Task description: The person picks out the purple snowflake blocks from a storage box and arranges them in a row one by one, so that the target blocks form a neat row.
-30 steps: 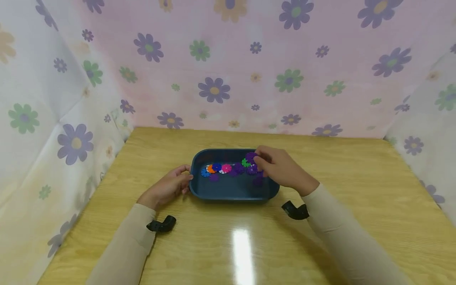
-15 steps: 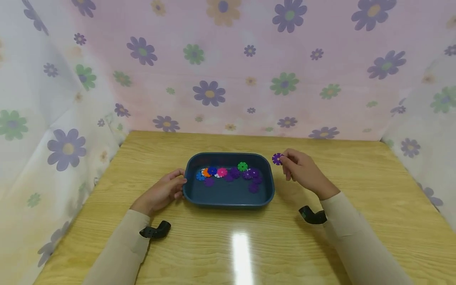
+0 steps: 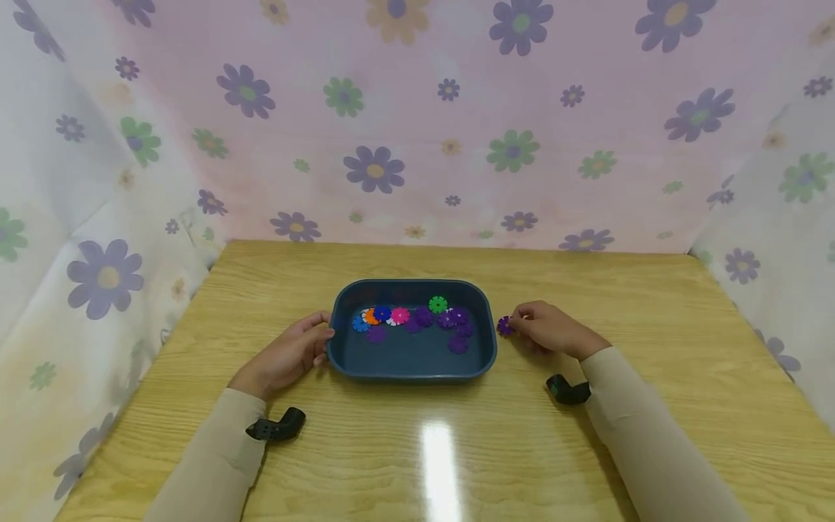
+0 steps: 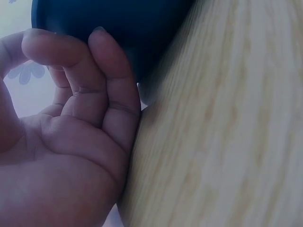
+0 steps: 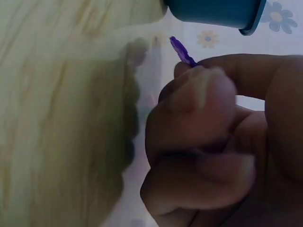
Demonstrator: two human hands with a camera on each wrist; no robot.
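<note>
A dark blue plastic tray (image 3: 411, 368) stands on the table, holding several notched snowflake discs. Among them are a green disc (image 3: 438, 304), a pink disc (image 3: 400, 315), an orange disc (image 3: 371, 317), a light blue disc (image 3: 361, 323) and several purple discs (image 3: 459, 344). My left hand (image 3: 290, 353) grips the tray's left rim, its curled fingers (image 4: 85, 90) against the outer wall. To the right of the tray, my right hand (image 3: 553, 330) pinches a purple snowflake disc (image 3: 504, 325) between thumb and fingers. Just the disc's edge shows in the right wrist view.
The wooden table (image 3: 365, 449) extends around the tray on all sides. A flower-printed cloth (image 3: 417, 130) hangs behind the table and along both sides. Black wrist mounts (image 3: 277, 425) stick out from both sleeves.
My right hand has lifted a purple disc out of the tray, carried it right past the rim, then lowered it towards the table. The left hand keeps its place on the tray.
</note>
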